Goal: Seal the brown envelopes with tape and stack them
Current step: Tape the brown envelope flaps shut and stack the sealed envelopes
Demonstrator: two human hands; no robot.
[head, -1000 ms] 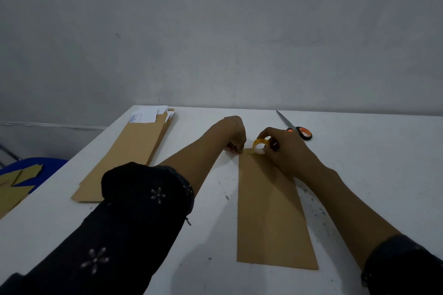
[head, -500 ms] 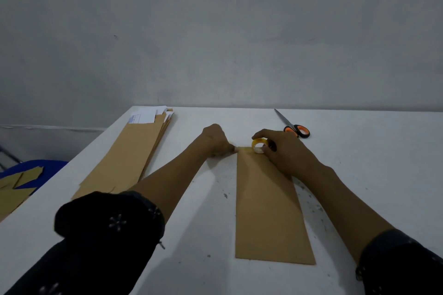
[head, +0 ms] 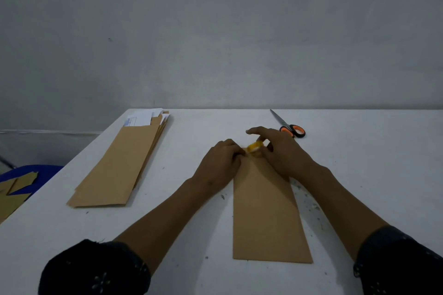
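Observation:
A long brown envelope lies lengthwise on the white table in front of me. Its far end is under both hands. My right hand grips a small yellow tape roll at that far end, with the index finger stretched out over it. My left hand sits just left of the roll, its curled fingers pressing on the envelope's top left corner. Whether it pinches the tape's end is hidden. A stack of brown envelopes with white papers sticking out lies at the left.
Scissors with orange and black handles lie behind my right hand near the table's far edge. A blue chair holding brown paper pieces stands off the table's left side. A grey wall rises behind the table.
My left hand has moved right, back against the tape roll at the envelope's top. My right hand has tilted the roll and stretched out its index finger.

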